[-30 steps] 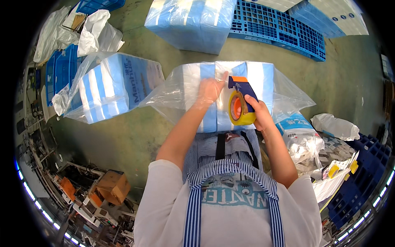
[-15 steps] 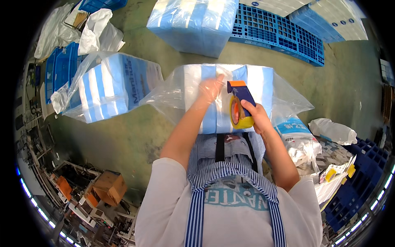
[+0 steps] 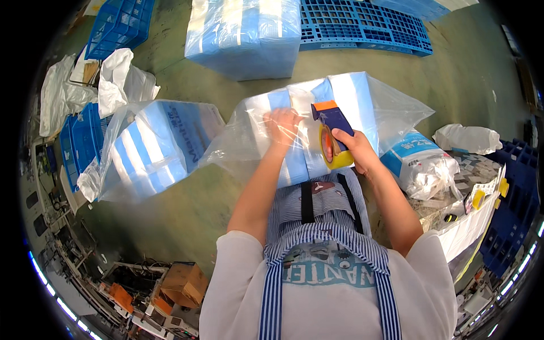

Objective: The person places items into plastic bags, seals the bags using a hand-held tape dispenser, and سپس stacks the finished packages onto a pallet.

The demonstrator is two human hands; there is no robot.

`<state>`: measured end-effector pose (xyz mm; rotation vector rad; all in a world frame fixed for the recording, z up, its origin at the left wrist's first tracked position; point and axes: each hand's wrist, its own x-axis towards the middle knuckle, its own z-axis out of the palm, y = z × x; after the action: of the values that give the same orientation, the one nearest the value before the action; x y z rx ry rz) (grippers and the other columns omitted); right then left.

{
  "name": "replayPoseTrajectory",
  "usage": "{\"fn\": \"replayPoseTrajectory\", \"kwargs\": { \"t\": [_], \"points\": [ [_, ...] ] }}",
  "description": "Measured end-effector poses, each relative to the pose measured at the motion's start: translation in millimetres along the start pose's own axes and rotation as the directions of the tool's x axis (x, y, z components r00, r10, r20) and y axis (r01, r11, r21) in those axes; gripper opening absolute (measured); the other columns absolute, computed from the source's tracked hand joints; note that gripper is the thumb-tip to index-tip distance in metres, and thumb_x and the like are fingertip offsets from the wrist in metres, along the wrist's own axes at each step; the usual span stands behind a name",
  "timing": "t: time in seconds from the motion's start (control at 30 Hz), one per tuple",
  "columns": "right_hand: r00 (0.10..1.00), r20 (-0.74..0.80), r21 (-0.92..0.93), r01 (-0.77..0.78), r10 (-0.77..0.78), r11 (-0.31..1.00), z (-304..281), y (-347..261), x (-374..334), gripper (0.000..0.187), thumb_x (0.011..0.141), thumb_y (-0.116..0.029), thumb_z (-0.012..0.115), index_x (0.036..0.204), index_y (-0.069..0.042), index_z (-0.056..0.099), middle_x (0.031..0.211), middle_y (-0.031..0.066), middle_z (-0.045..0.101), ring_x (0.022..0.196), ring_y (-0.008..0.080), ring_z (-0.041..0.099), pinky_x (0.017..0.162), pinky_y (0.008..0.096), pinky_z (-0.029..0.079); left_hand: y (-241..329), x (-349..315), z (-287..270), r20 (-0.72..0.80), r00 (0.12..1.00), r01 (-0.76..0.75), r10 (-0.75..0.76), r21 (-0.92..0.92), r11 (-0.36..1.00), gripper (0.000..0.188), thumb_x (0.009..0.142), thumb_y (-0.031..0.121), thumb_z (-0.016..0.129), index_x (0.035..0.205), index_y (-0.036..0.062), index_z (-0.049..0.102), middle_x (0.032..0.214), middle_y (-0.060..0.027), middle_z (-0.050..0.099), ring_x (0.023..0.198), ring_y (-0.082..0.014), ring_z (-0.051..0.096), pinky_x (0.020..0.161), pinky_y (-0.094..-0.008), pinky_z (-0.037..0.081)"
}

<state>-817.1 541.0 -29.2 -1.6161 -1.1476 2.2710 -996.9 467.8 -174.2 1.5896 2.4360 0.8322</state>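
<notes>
In front of me lies a bundle of blue-and-white striped packs (image 3: 352,101) inside a loose clear plastic bag (image 3: 235,136), whose ends flare out to the left and right. My right hand (image 3: 358,148) grips a tape dispenser (image 3: 335,120), dark blue with an orange end and a roll of yellow tape, held over the middle of the bundle. Left of it, my left hand (image 3: 281,126) rests on the bagged top, fingers apart and slightly bent, holding nothing that I can see. Whether tape runs between dispenser and bag cannot be made out.
Another bagged striped bundle (image 3: 150,147) stands at the left, by blue crates (image 3: 85,133) and white sacks (image 3: 122,79). Ahead are a large wrapped bundle (image 3: 243,42) and a blue pallet (image 3: 362,28). At the right, a white-and-blue bag (image 3: 416,161) lies on a patterned surface.
My left hand has moved left across the bundle, away from the dispenser. The dispenser stays over the bundle in my right hand. The whole view has turned and shifted, so the bundle appears more slanted.
</notes>
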Motion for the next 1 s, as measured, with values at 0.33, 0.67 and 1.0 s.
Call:
{"fn": "replayPoseTrajectory", "kwargs": {
  "t": [0.33,0.67,1.0],
  "points": [
    [0.995,-0.091,-0.033,-0.039,0.036,0.999,10.9,35.7,-86.8,0.029,0.086,-0.020,0.065,0.098,0.003,0.055,0.076,0.0098,0.063,0.064,0.0165,0.063,0.060,0.0289,0.051,-5.7,6.7,10.1,0.072,0.996,0.059,-0.054,-0.064,0.996,0.017,0.077,0.036,0.065,0.070,0.0217,0.070,0.083,0.0048,0.068,0.083,-0.0202,0.058,0.078,-0.0413,0.032],
    [0.944,-0.053,0.058,-0.323,0.326,0.945,-29.5,151.6,-207.6,0.028,0.082,-0.014,0.068,0.101,0.003,0.057,0.077,0.0079,0.062,0.067,0.0154,0.063,0.065,0.0290,0.051,-12.0,5.3,24.8,-0.053,0.998,-0.026,0.031,0.091,0.995,0.024,0.078,0.042,0.065,0.068,0.0197,0.065,0.076,0.0043,0.067,0.077,-0.0211,0.060,0.073,-0.0416,0.035],
    [0.972,-0.171,-0.403,-0.220,0.163,0.888,-49.1,245.6,-92.8,0.039,0.073,-0.039,0.067,0.072,-0.001,0.066,0.066,0.0091,0.066,0.064,0.0212,0.064,0.065,0.0319,0.050,25.4,-61.7,-9.3,0.118,0.969,-0.246,0.216,0.393,0.886,0.041,0.080,0.022,0.061,0.117,0.0058,0.054,0.122,-0.0151,0.052,0.114,-0.0301,0.050,0.098,-0.0523,0.035]
  ]
}}
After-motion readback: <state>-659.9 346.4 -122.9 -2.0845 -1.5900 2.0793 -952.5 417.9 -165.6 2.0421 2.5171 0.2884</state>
